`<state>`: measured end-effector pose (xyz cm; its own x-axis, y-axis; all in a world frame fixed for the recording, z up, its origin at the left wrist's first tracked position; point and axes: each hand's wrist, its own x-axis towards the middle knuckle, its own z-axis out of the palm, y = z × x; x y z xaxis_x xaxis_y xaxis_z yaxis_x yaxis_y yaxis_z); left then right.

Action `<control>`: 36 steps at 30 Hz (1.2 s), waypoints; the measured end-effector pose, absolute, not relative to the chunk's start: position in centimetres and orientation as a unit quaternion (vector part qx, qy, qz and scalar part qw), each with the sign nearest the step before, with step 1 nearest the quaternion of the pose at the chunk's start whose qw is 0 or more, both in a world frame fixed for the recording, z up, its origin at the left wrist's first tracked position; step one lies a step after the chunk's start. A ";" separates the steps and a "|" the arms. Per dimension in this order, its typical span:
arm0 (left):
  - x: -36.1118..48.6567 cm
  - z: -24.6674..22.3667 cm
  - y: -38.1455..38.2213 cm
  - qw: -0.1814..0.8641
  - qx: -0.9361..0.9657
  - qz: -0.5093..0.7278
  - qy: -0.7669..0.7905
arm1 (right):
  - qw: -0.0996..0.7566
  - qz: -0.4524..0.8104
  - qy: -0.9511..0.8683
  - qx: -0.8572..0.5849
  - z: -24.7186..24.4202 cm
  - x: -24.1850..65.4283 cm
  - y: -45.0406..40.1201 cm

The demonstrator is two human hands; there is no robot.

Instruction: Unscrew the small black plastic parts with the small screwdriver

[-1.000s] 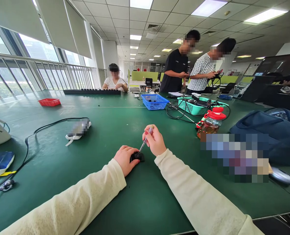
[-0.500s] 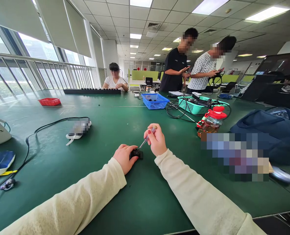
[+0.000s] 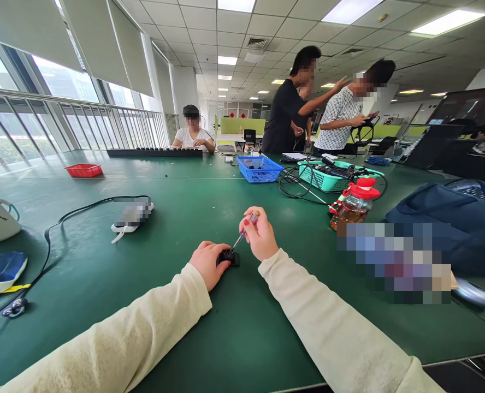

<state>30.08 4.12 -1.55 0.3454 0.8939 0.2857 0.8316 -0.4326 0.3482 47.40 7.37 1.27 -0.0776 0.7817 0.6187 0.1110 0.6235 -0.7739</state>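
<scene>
A small black piece (image 3: 236, 260) is held down on the green surface (image 3: 242, 333) between the thumb and forefinger of the left hand (image 3: 203, 265). The left fingers are partly closed, with the thumb along the near side and the forefinger along the far side. A slim screwdriver (image 3: 238, 240) is gripped by its clear handle in the right hand (image 3: 262, 238), whose fingers are closed round it. The shaft is tilted, and its tip is brought down to the top of the piece; whether it is seated in anything there cannot be told.

The likeliest trouble is judged to be a slip of the tip. Because the shaft is slanted, any push is partly turned sideways, and the tip could be driven off the piece. The left thumb and forefinger are placed just beside that point, so a finger could be jabbed, or the top of the piece scratched.

The piece could also be twisted or tipped. It is gripped from the left only, while its right end is left unheld, so a firm turn of the tool might swing it round on the smooth surface. If the grip is eased while pressure is applied, it could be skidded away.

If a small part is freed, it could easily be lost from sight under the fingers, since nothing is placed beside the piece to catch it; the blue basket (image 3: 259, 176) is set well apart.
</scene>
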 end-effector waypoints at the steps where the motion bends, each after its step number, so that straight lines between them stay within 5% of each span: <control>1: 30.1 -1.5 4.1 0.070 0.817 0.219 0.529 | 0.592 0.289 -0.674 -0.335 1.2 47.4 7.5; 36: 30.2 -1.4 4.1 0.072 0.813 0.201 0.542 | 0.602 0.454 -0.577 -0.314 1.3 47.8 8.8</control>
<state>30.17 4.07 -1.37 0.3318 0.9099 0.2491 0.8518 -0.4024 0.3353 47.80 8.83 1.32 -0.0777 0.9089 0.4098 -0.1850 0.3907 -0.9017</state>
